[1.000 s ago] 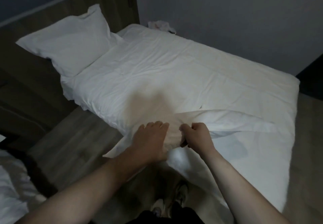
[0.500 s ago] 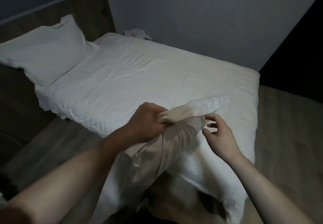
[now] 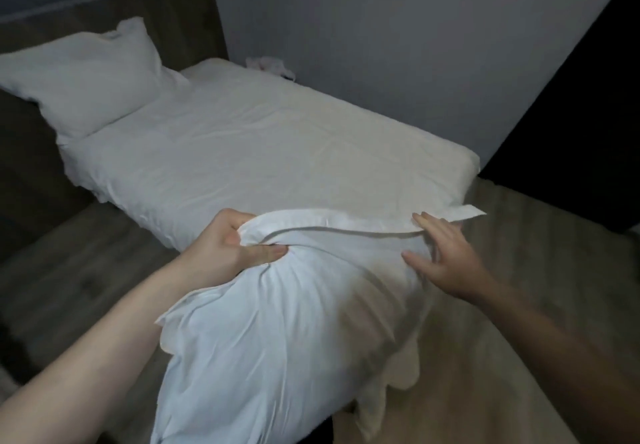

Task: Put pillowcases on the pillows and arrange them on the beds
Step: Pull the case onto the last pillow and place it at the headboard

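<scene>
A white pillow in a white pillowcase [image 3: 284, 332] hangs in front of me, above the floor by the bed's near edge. My left hand [image 3: 228, 249] grips the left end of the pillowcase's open hem, fingers curled round the cloth. My right hand [image 3: 446, 256] lies with spread, straight fingers against the right end of the hem, touching the cloth. A second cased pillow [image 3: 83, 83] lies at the head of the bed [image 3: 277, 145], against the wooden headboard.
The bed stands against a grey wall [image 3: 398, 35] with a wooden headboard [image 3: 180, 10] at the left. A small crumpled cloth [image 3: 270, 64] lies at the bed's far edge by the wall. Wooden floor [image 3: 86, 253] runs left and right of me. A dark opening [image 3: 581, 125] is at the right.
The pillow has been lifted off the bed and now hangs full in front of me. My right hand has let go of the hem and spread flat against its right end.
</scene>
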